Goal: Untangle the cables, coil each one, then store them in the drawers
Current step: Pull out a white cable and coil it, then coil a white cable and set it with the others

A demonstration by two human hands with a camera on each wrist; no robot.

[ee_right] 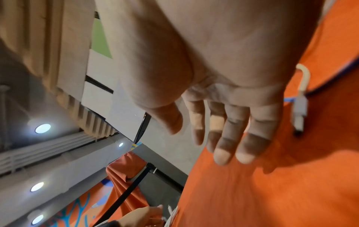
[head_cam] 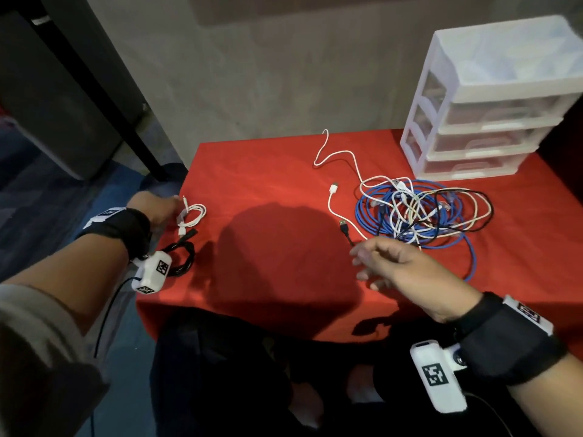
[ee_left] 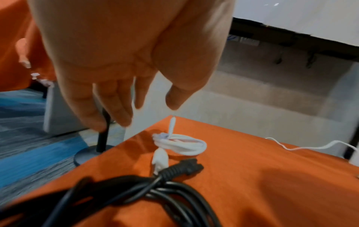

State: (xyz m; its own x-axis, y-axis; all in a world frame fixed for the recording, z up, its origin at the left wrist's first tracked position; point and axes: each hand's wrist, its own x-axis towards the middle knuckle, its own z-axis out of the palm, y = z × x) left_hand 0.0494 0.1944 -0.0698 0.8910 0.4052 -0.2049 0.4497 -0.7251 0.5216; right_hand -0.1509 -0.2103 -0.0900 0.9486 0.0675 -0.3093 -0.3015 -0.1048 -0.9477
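Status: two cables done, rest not; white coil [head_cam: 191, 215] and black coil [head_cam: 181, 258] sit side by side at the table's [head_cam: 268, 171] left edge, plug ends touching, neither in a drawer yet.

Left grip [head_cam: 156, 207]: fingers relaxed and holding nothing, hovering just beside the white coil; wrist view shows clear air between fingertips [ee_left: 124, 121] and coil.

Right grip [head_cam: 400, 266]: fingers loosely spread, nothing held, over the table near the black USB plug [head_cam: 344, 227] at the tangle's near edge; can't tell whether a fingertip touches its lead.

Tangle [head_cam: 422, 212]: blue, white, cream and black cables looped through each other, just in front of the drawers [head_cam: 479, 134]; one white lead [head_cam: 331, 156] trails off toward the table's back edge.

Drawers look closed; contents not readable through the plastic.

My read: roughly a third through at most; left to do: pull each cable out of the tangle, coil it, then stow everything including the two finished coils; black USB lead looks like the next one to free.
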